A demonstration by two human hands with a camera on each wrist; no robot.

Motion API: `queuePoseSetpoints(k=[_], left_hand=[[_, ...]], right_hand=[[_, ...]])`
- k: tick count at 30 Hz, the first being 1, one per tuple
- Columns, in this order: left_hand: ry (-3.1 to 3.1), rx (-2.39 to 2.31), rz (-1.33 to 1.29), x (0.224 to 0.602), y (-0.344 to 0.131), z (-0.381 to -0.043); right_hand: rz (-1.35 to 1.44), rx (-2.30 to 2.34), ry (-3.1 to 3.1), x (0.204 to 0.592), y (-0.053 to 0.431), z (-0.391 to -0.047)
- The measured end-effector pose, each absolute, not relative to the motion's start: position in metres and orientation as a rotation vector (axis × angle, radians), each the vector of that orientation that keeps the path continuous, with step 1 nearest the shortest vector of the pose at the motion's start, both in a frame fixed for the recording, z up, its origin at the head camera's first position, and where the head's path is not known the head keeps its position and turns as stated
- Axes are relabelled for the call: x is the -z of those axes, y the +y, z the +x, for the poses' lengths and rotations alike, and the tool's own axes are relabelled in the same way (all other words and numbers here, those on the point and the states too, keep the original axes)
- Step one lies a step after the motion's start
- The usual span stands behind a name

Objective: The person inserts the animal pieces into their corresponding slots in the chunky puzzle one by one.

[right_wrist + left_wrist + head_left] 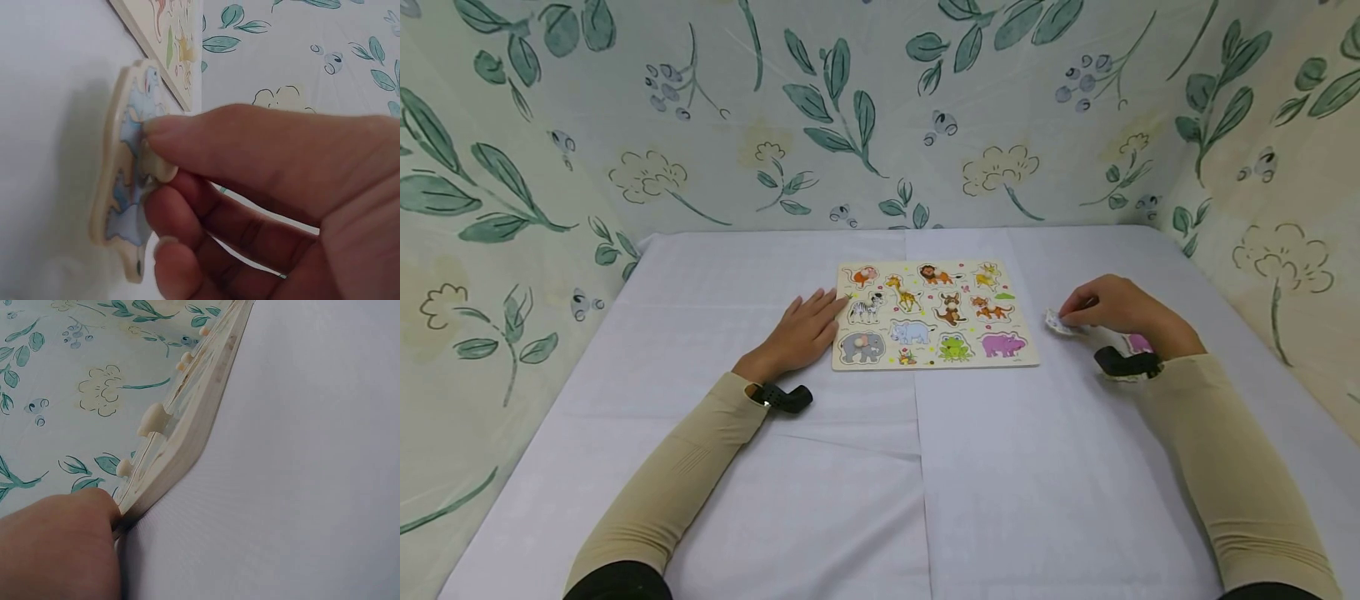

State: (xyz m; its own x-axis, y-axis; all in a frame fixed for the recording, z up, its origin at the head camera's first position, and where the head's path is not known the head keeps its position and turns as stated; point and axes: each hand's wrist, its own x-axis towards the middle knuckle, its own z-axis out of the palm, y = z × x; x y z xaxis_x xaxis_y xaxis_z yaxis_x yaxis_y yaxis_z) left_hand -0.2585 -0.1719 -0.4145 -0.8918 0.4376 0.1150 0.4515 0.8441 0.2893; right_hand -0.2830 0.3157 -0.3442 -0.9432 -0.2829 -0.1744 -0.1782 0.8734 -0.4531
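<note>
A wooden animal puzzle board point(1028, 357) lies flat on the table, bearing pictures such as an elephant, a giraffe, a lion and a frog. My left hand point(802, 329) rests at its left edge, fingers extended and fingertips on the rim. In the left wrist view, pale knobs point(154, 419) stick up from the board. To the board's right, my right hand point(1123, 310) pinches a light-blue puzzle piece point(128, 134) by its knob between thumb and fingers. The piece is tilted, close over the white cloth.
A pink puzzle piece point(1138, 342) lies by the right wrist, which partly hides it and another piece below. White cloth point(850, 483) covers the table. A leaf-patterned curtain point(880, 100) stands behind and along both sides.
</note>
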Motion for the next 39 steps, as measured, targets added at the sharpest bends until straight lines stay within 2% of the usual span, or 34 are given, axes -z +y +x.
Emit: queuePoseSetpoints(k=[20, 39], left_hand=[[-2.987, 0.491, -0.707, 0.415, -0.172, -0.259], [-2.981, 0.502, -0.7, 0.416, -0.172, -0.259]], right_hand=[[-0.33, 0.686, 2.844, 0.342, 0.306, -0.283], [-0.364, 0.703, 2.852, 0.333, 0.275, -0.294]])
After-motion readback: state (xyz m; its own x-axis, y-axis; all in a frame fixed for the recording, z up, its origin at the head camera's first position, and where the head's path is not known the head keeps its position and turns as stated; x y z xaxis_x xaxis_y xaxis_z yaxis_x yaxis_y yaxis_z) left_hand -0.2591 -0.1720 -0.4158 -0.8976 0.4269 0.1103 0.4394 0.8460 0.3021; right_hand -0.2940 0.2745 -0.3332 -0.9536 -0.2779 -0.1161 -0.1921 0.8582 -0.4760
